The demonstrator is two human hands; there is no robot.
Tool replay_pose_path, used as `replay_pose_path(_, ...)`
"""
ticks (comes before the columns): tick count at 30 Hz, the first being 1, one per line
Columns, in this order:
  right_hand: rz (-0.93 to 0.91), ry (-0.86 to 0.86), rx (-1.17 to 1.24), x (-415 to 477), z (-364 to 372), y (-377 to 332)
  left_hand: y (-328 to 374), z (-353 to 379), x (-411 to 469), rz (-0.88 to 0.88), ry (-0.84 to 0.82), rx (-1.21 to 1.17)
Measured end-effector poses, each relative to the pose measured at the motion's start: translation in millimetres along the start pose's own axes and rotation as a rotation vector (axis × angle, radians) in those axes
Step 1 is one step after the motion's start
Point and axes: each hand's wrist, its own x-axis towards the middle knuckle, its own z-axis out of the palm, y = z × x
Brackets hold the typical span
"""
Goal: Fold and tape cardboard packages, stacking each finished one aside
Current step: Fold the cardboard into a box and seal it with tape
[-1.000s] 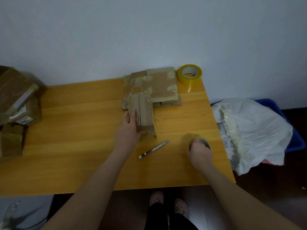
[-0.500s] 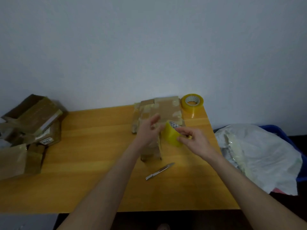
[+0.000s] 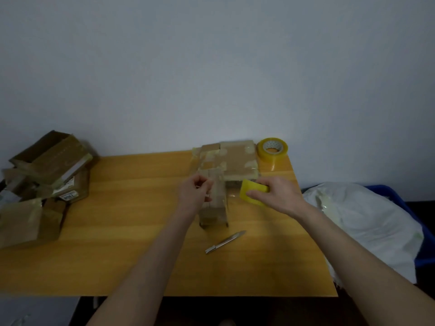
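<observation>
Cardboard package point(image 3: 213, 208) lies on the desk point(image 3: 117, 220), partly under the left hand point(image 3: 195, 191), which pinches what looks like the tape end point(image 3: 207, 196). The right hand point(image 3: 275, 196) grips the tape roll point(image 3: 253, 191). The person should keep the strip taut and lay it squarely over the seam.

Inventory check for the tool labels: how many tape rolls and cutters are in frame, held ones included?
Tape rolls: 2, the held tape roll in the right hand and the spare tape roll at the far edge of the table.
Cutters: 1, the cutter lying on the table.
Total: 3.
</observation>
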Motion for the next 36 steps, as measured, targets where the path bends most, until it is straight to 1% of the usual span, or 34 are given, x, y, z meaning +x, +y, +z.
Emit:
replay_pose_path(1,0.000,-0.003,-0.016,0,-1,1,0,-4,0,-0.010,0.006,-0.006)
replay_pose_path(2,-0.010,-0.040,0.010,1,-1,4,-2,-9,-1,-0.021,0.013,-0.016)
replay_pose_path(5,-0.034,-0.207,0.170,-1,6,8,-9,-18,-6,-0.069,0.038,-0.062)
replay_pose_path(6,-0.031,-0.226,0.183,-1,10,10,-13,-19,-9,-0.080,0.045,-0.069)
replay_pose_path(8,-0.014,-0.202,0.108,1,18,12,-21,-22,-15,-0.095,0.079,-0.063)
replay_pose_path(12,0.049,-0.107,-0.251,1,32,14,-35,-28,-22,-0.102,0.149,-0.047)
replay_pose_path(13,0.056,-0.117,-0.257,1,33,15,-38,-30,-23,-0.105,0.158,-0.037)
replay_pose_path(16,0.058,-0.229,-0.077,-2,37,17,-45,-37,-24,-0.107,0.188,-0.025)
replay_pose_path(17,0.054,-0.239,-0.062,-4,38,17,-48,-37,-25,-0.100,0.198,-0.022)
replay_pose_path(18,0.057,-0.223,-0.089,-5,40,15,-51,-37,-26,-0.094,0.208,-0.015)
replay_pose_path(21,0.058,-0.092,-0.291,-8,47,7,-61,-38,-30,-0.099,0.245,0.005)
replay_pose_path(23,0.050,-0.027,-0.385,-9,53,5,-68,-38,-29,-0.102,0.263,0.008)
replay_pose_path(25,0.066,-0.054,-0.354,-8,56,8,-73,-39,-28,-0.112,0.279,-0.006)
replay_pose_path(27,0.095,-0.131,-0.165,-8,57,13,-78,-40,-28,-0.123,0.298,-0.012)
replay_pose_path(28,0.105,-0.151,-0.080,-8,57,14,-81,-41,-28,-0.125,0.303,-0.007)
replay_pose_path(29,0.110,-0.141,-0.047,-8,58,14,-83,-40,-28,-0.128,0.302,0.003)
replay_pose_path(30,0.115,-0.109,-0.065,-8,59,14,-87,-40,-28,-0.132,0.303,0.015)
replay_pose_path(33,0.127,0.017,-0.226,-4,66,8,-94,-38,-24,-0.161,0.326,0.030)
replay_pose_path(36,0.131,0.078,-0.269,-1,73,3,-99,-35,-19,-0.195,0.354,0.022)
